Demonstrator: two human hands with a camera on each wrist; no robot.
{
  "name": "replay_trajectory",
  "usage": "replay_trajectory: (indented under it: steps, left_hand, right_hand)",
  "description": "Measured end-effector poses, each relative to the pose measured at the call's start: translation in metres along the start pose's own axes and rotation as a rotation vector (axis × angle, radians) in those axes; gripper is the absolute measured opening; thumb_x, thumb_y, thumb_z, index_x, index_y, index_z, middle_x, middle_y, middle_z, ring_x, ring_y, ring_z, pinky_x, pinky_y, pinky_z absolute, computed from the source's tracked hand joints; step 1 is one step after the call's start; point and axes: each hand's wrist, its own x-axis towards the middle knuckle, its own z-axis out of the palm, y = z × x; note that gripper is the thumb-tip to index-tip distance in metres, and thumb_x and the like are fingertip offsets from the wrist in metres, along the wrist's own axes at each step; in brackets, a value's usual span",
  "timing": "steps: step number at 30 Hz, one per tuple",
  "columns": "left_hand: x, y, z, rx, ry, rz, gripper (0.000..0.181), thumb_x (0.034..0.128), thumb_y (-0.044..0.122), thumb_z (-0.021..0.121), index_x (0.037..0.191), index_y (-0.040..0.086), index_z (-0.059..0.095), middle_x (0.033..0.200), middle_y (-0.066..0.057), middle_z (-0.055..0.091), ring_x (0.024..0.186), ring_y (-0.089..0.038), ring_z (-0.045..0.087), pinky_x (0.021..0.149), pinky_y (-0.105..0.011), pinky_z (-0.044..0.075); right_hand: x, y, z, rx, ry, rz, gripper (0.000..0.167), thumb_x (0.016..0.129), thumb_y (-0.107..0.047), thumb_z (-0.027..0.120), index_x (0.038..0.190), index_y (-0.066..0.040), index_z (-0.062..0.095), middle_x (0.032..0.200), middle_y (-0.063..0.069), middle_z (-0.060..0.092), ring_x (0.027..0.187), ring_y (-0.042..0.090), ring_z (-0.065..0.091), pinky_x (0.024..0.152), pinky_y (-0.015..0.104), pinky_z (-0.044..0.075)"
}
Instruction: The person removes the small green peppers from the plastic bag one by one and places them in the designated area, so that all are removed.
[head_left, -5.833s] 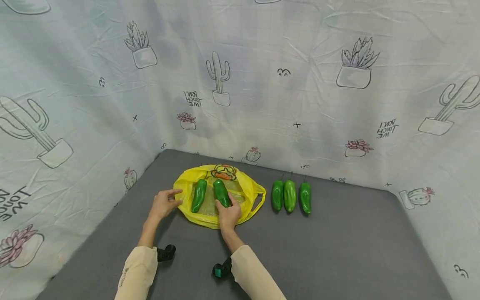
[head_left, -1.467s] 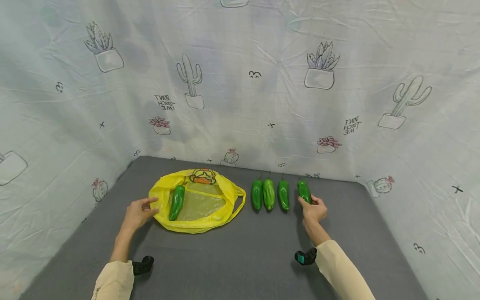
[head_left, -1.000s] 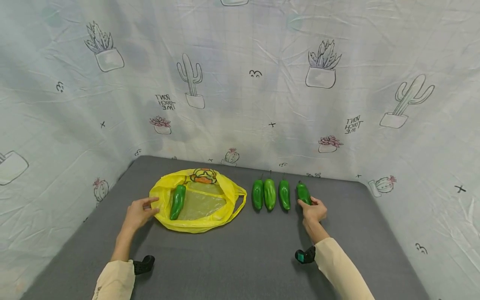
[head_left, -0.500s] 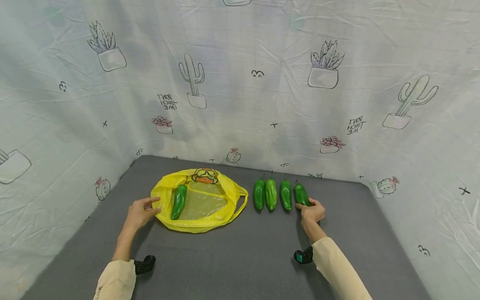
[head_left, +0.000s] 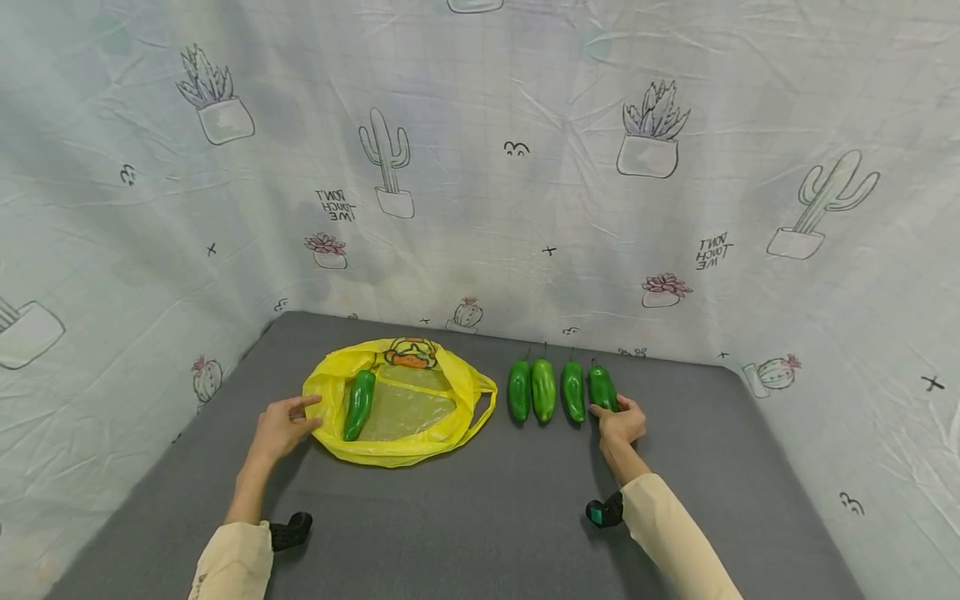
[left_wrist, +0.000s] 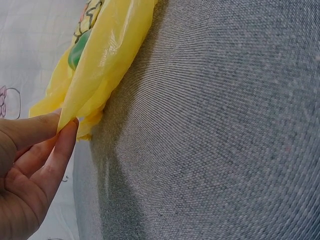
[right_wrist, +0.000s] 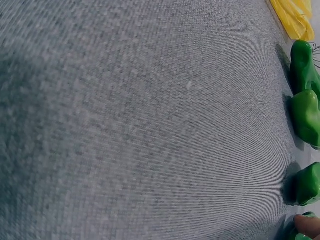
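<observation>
A yellow plastic bag (head_left: 397, 454) lies on the grey table with its mouth spread, and one green pepper (head_left: 360, 406) rests inside it. My left hand (head_left: 279, 429) pinches the bag's left rim between thumb and fingers, as the left wrist view shows on the yellow film (left_wrist: 107, 55). To the right of the bag, several green peppers stand in a row, stems toward the back: one (head_left: 519, 392), a lighter one (head_left: 543, 392) and another (head_left: 573, 392). At the row's right end my right hand (head_left: 622, 421) holds the lower end of a pepper (head_left: 602, 387), partly covered by its fingers.
The grey tabletop (head_left: 450, 533) reaches to a pale cactus-print curtain (head_left: 480, 183) at the back and both sides. A yellow bag handle (head_left: 487, 408) points toward the pepper row. Black wrist devices (head_left: 292, 531) sit below each hand.
Since the earliest frame, my right hand has carried a pepper out of the bag to the row's right end. Lately it has shifted slightly left, nearer the others. My left hand stays at the rim.
</observation>
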Motion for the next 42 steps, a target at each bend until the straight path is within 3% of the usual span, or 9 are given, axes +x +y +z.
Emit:
replay_trajectory:
  steps: [27,34,38,42]
  left_hand:
    - [-0.002,0.004,0.000,0.008,-0.016,-0.052,0.041,0.0871,0.003,0.067,0.124,-0.011,0.057,0.120,-0.038,0.054,0.100,-0.048,0.060,0.073,-0.050,0.054]
    - [0.000,0.005,-0.001,-0.006,-0.020,-0.038,0.040,0.0873,0.003,0.067,0.124,-0.012,0.057,0.123,-0.037,0.053,0.105,-0.051,0.057,0.076,-0.052,0.053]
    - [0.001,0.006,-0.001,-0.024,-0.025,-0.041,0.040,0.0876,0.002,0.066,0.124,-0.012,0.057,0.123,-0.037,0.053,0.105,-0.050,0.057,0.075,-0.049,0.054]
    - [0.002,0.005,0.001,-0.030,-0.024,-0.034,0.039,0.0875,0.002,0.066,0.123,-0.013,0.057,0.121,-0.037,0.054,0.104,-0.050,0.058,0.074,-0.048,0.055]
  right_hand:
    - [-0.002,0.002,0.002,-0.136,-0.034,-0.062,0.052,0.075,0.004,0.076,0.122,0.012,0.056,0.120,0.029,0.055,0.116,0.039,0.046,0.101,0.046,0.039]
    - [-0.002,-0.005,-0.002,-0.166,-0.077,-0.023,0.058,0.077,-0.002,0.076,0.128,0.010,0.053,0.127,0.028,0.052,0.123,0.041,0.041,0.103,0.048,0.036]
    - [-0.003,-0.007,-0.005,-0.119,-0.075,-0.028,0.061,0.080,-0.008,0.074,0.133,0.008,0.049,0.135,0.027,0.048,0.128,0.041,0.037,0.104,0.049,0.036]
    - [-0.010,-0.007,-0.002,0.020,0.013,-0.105,0.052,0.084,-0.010,0.072,0.130,0.005,0.054,0.130,0.024,0.051,0.121,0.036,0.043,0.099,0.042,0.038]
